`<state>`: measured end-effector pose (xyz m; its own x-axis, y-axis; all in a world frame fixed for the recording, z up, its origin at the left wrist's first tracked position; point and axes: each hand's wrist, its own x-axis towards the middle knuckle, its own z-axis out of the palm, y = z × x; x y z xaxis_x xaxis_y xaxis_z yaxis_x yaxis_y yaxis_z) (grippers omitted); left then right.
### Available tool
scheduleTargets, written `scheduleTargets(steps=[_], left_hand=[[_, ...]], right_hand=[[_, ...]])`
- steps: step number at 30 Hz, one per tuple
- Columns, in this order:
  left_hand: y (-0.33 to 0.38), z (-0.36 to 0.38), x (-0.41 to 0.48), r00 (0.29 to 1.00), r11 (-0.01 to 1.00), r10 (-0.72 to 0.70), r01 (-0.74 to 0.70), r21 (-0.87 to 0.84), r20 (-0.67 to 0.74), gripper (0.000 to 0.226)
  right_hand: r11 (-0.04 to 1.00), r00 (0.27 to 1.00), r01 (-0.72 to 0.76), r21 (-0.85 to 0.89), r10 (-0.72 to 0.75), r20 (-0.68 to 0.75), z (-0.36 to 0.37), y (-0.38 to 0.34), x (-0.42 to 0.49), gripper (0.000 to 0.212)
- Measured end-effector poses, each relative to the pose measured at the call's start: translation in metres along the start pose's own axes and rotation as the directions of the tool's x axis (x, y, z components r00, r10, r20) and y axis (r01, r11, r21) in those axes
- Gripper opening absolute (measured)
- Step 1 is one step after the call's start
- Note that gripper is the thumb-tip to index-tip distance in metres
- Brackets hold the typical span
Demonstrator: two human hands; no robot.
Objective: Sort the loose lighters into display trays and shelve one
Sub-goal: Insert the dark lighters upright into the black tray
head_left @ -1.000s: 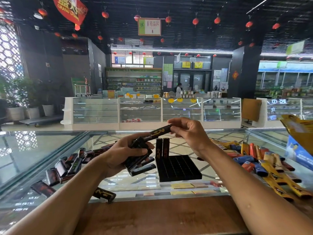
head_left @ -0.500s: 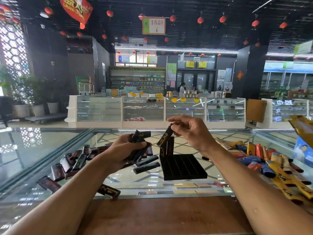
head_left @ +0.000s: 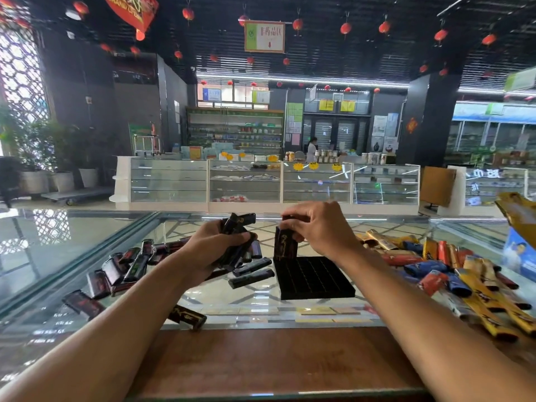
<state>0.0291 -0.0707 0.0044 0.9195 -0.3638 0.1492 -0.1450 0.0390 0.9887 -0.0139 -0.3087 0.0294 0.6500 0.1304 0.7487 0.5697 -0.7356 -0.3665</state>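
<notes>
A black slotted display tray lies on the glass counter. Black lighters with gold marks stand upright in its far left corner. My right hand pinches the top of one of them from above. My left hand grips a bunch of black lighters just left of the tray. Loose black lighters lie scattered on the glass at the left, two more lie beside the tray, and one lies at the near glass edge.
A heap of yellow, red and blue lighters covers the glass to the right. A blue and yellow box stands at the far right edge. A wooden ledge runs along the counter's near side. Glass showcases stand across the aisle.
My right hand has carried a black lighter from beside my left hand, turned it upright and brought it down among the standing lighters in the tray. My left hand has kept its bunch.
</notes>
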Motion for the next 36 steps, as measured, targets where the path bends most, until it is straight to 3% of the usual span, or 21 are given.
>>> scheduleTargets(steps=[4, 12, 17, 22, 25, 28, 36], left_hand=[[0.000, 0.000, 0.000, 1.000, 1.000, -0.005, 0.005, -0.011, -0.002, 0.029], [0.001, 0.002, 0.001, 0.999, 0.997, 0.031, -0.031, -0.068, 0.007, 0.031], [0.003, 0.005, 0.001, 0.999, 0.995, 0.048, -0.049, -0.092, -0.012, 0.030], [0.005, 0.011, -0.001, 0.997, 0.985, 0.059, -0.068, -0.159, -0.055, 0.026], [0.006, 0.016, -0.002, 0.995, 0.976, 0.095, -0.100, -0.192, -0.034, 0.027], [0.006, 0.023, -0.003, 0.990, 0.964, 0.144, -0.142, -0.225, -0.007, 0.037], [0.004, 0.028, 0.000, 0.982, 0.948, 0.190, -0.181, -0.261, 0.008, 0.034]], right_hand=[[0.997, 0.997, 0.017, -0.076, -0.011, 0.073, 0.002, 0.003, -0.001, 0.033], [0.997, 0.997, -0.012, -0.082, 0.018, 0.070, 0.006, 0.001, -0.006, 0.021], [0.984, 0.995, 0.042, -0.174, -0.025, 0.101, 0.008, 0.002, -0.007, 0.029], [0.946, 0.996, 0.086, -0.313, -0.077, 0.041, 0.006, -0.003, -0.008, 0.038], [0.996, 1.000, -0.015, -0.086, 0.013, -0.024, 0.008, -0.009, -0.008, 0.031], [0.970, 0.985, -0.169, 0.174, 0.164, 0.047, 0.011, -0.019, -0.007, 0.030], [0.818, 0.949, -0.315, 0.481, 0.260, 0.179, 0.008, -0.028, -0.007, 0.024]])
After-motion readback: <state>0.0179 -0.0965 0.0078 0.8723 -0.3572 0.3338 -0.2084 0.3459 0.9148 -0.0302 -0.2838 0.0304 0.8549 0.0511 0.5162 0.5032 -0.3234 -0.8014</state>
